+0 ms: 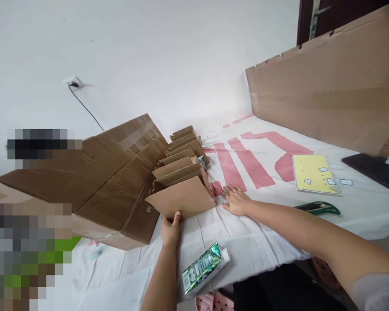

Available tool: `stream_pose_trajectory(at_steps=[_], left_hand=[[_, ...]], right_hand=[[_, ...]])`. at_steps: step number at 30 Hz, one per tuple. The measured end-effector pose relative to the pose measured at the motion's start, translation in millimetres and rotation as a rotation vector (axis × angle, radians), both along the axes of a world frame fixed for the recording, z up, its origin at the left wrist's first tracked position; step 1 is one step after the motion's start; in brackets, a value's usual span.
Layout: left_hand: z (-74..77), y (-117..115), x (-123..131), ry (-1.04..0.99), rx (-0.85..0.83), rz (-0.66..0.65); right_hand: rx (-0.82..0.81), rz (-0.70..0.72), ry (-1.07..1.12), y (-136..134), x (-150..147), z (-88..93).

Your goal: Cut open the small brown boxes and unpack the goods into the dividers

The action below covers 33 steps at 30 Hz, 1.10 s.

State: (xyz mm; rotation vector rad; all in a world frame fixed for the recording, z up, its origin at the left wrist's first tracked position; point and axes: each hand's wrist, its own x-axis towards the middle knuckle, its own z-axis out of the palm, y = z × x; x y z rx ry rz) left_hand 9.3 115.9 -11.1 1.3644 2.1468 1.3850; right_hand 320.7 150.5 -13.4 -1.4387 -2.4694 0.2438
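Note:
A row of small open cardboard boxes [181, 192] with upright flaps runs back towards the wall. At its near end is my left hand [170, 231], the thumb pressed on the front panel and the other fingers hidden under or behind its lower edge. My right hand [236, 201] lies flat on the white and pink cloth [233, 160], fingers spread, just right of the nearest box. Below the row, a green drink carton [202, 270] with a white cap lies on its side.
A large brown carton [113, 172] stands left of the row. Along the right rises a tall cardboard panel [327, 82]. Near my right forearm are a green utility knife [322, 208], a yellow card [314, 173] and a dark phone [374, 168]. Someone's blurred shape is at left.

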Motion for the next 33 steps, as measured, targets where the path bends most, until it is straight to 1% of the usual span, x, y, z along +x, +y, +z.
stream_pose_trajectory(at_steps=[4, 7, 10, 11, 12, 13, 14, 16, 18, 19, 20, 22, 24, 26, 28, 31, 33], left_hand=[[2.2, -7, 9, -0.036, 0.007, 0.004], [2.0, -21, 15, -0.095, -0.002, -0.017], [5.6, -48, 20, -0.136, -0.037, 0.007], [9.2, -61, 22, -0.140, -0.050, 0.010], [14.1, -75, 26, -0.133, -0.066, -0.014], [20.4, -89, 30, -0.117, -0.085, -0.074], [27.6, -104, 35, -0.089, -0.108, -0.166], [42.7, -129, 49, 0.038, -0.223, -0.489], [55.3, -146, 65, 0.202, -0.355, -0.724], [59.9, -151, 74, 0.297, -0.423, -0.786], [63.1, -153, 82, 0.389, -0.489, -0.807], [66.5, -152, 94, 0.533, -0.593, -0.796], [67.0, -144, 101, 0.616, -0.639, -0.780], [65.7, -133, 103, 0.689, -0.627, -0.783], [62.5, -119, 101, 0.778, -0.595, -0.747], [54.9, -95, 93, 0.924, -0.524, -0.646], [49.0, -78, 84, 1.009, -0.466, -0.547]], right_hand=[[0.027, -0.008, 0.004, 1, -1, 2.0], [0.045, -0.016, 0.005, 1, 0, 2.7], [0.061, -0.019, 0.015, 1, 0, 0.7], [0.064, -0.018, 0.019, 1, 0, -0.2], [0.067, -0.017, 0.024, 1, 0, -1.1], [0.069, -0.016, 0.027, 2, 0, -1.9], [0.071, -0.016, 0.031, 2, 0, -2.5], [0.075, -0.018, 0.037, 2, 0, -3.0], [0.077, -0.019, 0.042, 2, 0, -2.4], [0.078, -0.018, 0.044, 1, 1, -1.8], [0.078, -0.016, 0.045, 1, 1, -1.2], [0.077, -0.015, 0.048, 0, 1, -0.3], [0.077, -0.015, 0.051, 0, 1, 0.0], [0.079, -0.017, 0.055, 0, 1, -0.4], [0.082, -0.019, 0.059, 0, 1, -0.7], [0.084, -0.019, 0.065, 0, 2, 0.0], [0.083, -0.018, 0.068, -1, 2, 1.3]])
